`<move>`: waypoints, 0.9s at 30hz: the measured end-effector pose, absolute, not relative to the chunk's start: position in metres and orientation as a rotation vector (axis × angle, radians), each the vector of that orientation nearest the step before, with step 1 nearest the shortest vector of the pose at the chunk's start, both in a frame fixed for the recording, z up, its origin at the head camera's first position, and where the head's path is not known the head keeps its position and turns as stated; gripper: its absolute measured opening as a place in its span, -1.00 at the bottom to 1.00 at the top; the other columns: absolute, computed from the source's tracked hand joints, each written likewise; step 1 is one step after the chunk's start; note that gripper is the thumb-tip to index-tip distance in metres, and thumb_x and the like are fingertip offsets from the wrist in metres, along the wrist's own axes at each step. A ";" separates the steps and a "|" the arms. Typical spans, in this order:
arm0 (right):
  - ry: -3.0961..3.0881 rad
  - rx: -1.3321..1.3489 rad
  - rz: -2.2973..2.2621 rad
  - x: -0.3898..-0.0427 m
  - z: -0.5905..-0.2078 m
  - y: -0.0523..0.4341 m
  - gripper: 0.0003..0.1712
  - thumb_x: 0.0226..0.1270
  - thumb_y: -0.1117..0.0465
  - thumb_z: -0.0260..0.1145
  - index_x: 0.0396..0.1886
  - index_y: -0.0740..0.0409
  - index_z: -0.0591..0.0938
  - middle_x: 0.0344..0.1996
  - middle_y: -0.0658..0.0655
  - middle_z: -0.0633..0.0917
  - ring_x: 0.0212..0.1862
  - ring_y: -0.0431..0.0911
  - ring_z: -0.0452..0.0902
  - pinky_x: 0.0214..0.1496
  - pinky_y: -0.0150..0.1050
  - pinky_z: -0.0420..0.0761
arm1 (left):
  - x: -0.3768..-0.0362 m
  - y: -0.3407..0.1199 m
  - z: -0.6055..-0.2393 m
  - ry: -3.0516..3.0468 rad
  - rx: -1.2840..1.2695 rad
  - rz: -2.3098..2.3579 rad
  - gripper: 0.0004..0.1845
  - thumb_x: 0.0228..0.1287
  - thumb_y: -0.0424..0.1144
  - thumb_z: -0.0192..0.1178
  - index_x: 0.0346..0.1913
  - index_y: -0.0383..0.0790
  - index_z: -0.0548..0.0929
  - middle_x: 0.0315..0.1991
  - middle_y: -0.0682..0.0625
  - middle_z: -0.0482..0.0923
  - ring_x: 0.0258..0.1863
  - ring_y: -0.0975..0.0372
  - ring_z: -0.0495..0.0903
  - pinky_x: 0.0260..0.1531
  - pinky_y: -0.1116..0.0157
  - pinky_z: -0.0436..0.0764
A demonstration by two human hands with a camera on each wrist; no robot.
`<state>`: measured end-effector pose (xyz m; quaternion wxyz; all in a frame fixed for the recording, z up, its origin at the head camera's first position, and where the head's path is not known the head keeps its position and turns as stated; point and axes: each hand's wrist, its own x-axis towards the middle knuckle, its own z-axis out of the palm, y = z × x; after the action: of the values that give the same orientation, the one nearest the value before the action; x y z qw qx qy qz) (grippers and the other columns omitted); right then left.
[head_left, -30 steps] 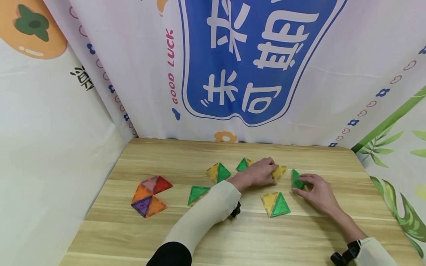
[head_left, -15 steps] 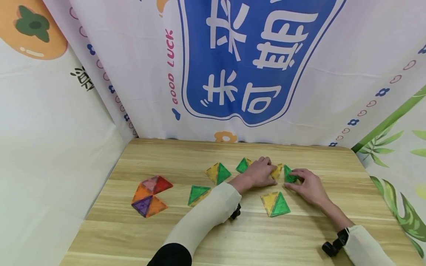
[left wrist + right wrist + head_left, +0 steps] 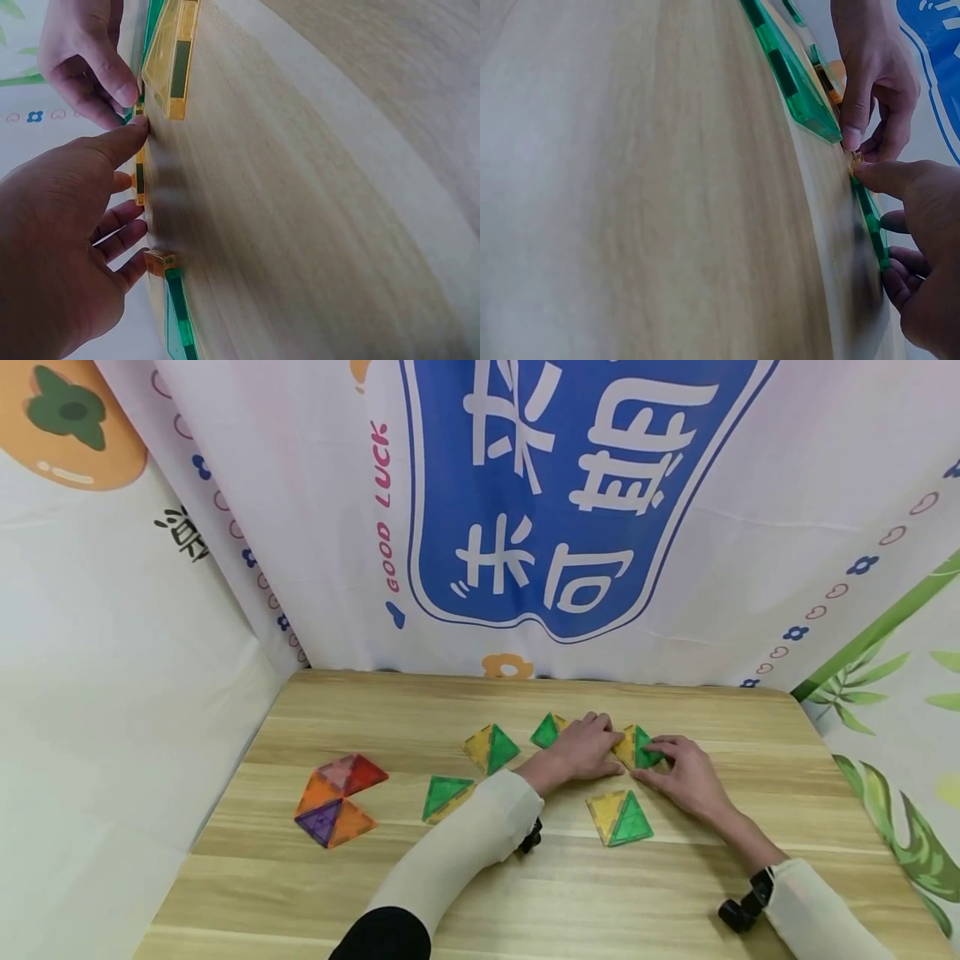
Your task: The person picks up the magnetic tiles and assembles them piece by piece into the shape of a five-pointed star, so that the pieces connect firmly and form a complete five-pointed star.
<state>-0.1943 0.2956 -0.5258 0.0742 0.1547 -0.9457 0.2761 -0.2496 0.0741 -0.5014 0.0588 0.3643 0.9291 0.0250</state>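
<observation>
Toward the back right of the table, my left hand (image 3: 576, 750) holds a yellow triangular magnetic tile (image 3: 624, 750) between thumb and fingers. My right hand (image 3: 692, 778) pinches a green triangular magnetic tile (image 3: 645, 750), its edge right against the yellow one. In the left wrist view the thumb lies at one end of the yellow tile (image 3: 140, 176). The right wrist view shows fingers along the green tile (image 3: 870, 217). Another green-and-yellow pair, with its green tile (image 3: 632, 821), lies just in front of both hands. Behind the left hand, a further green tile (image 3: 546, 732) sits beside a partly covered yellow one.
A green-yellow pair (image 3: 501, 748) lies left of the hands, and another green tile (image 3: 444, 793) with a yellow one is partly under the left sleeve. At the left, red, pink, orange and purple tiles (image 3: 321, 820) form a partial wheel. A printed cloth (image 3: 345, 568) hangs behind the wooden table (image 3: 247, 877).
My right hand has moved left with the green tile, bringing it from apart to alongside the yellow tile. My left hand has stayed nearly still.
</observation>
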 end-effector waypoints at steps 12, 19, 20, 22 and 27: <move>-2.875 0.494 0.820 -0.196 -0.521 0.297 -0.44 0.27 0.08 0.62 0.14 0.35 0.74 0.24 0.48 0.61 0.28 0.45 0.48 0.30 0.43 0.46 | -0.248 0.063 -0.496 2.765 1.132 0.139 -0.37 0.60 0.15 0.14 0.58 0.00 0.44 0.40 0.02 0.44 0.36 0.18 0.40 0.34 0.21 0.49; -2.818 0.559 0.816 -0.191 -0.507 0.284 -0.49 0.25 0.16 0.63 0.11 0.36 0.75 0.24 0.45 0.62 0.28 0.39 0.52 0.29 0.36 0.53 | -0.247 0.027 -0.480 2.775 1.106 0.241 -0.40 0.59 0.06 0.20 0.58 0.01 0.44 0.43 0.01 0.45 0.40 0.15 0.41 0.43 0.14 0.44; -2.810 0.574 0.814 -0.189 -0.504 0.280 -0.49 0.25 0.17 0.63 0.11 0.36 0.75 0.24 0.44 0.63 0.28 0.39 0.53 0.28 0.35 0.55 | -0.247 0.020 -0.477 2.780 1.106 0.245 -0.40 0.59 0.06 0.20 0.57 0.01 0.45 0.43 0.01 0.46 0.40 0.15 0.41 0.42 0.14 0.45; -2.796 0.608 0.813 -0.187 -0.498 0.272 -0.50 0.24 0.19 0.63 0.10 0.37 0.76 0.23 0.43 0.64 0.27 0.37 0.54 0.25 0.33 0.58 | -0.246 0.006 -0.471 2.790 1.115 0.240 -0.41 0.59 0.05 0.20 0.56 -0.02 0.46 0.42 -0.01 0.47 0.38 0.13 0.44 0.41 0.12 0.47; -2.752 0.742 0.797 -0.180 -0.486 0.249 -0.51 0.24 0.21 0.63 0.10 0.35 0.77 0.21 0.37 0.67 0.27 0.32 0.57 0.23 0.28 0.62 | -0.240 -0.033 -0.453 2.788 1.105 0.256 -0.40 0.56 0.03 0.26 0.53 -0.07 0.50 0.42 -0.06 0.48 0.40 0.07 0.44 0.42 0.06 0.47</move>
<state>-0.1798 0.2488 -0.4865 0.0909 0.2498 -0.9260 0.2683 -0.2403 -0.0333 -0.4532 0.0658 0.3663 0.9243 0.0847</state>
